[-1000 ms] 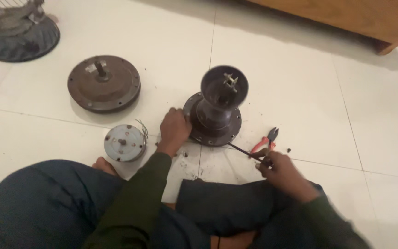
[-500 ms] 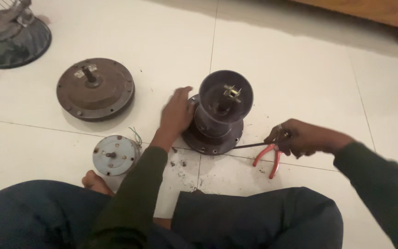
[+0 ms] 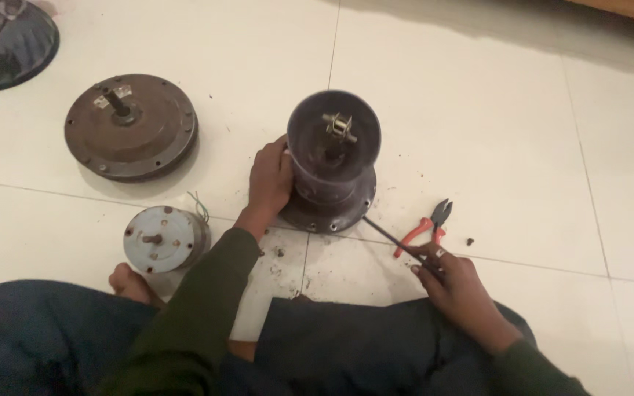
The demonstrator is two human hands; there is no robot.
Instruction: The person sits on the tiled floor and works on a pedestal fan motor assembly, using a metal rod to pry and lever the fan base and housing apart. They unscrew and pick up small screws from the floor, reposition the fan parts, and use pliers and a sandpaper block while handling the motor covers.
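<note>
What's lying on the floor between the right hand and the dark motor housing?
In the head view, a thin dark tool shaft runs from the right hand to the motor housing; red-handled pliers lie beside it.
</note>
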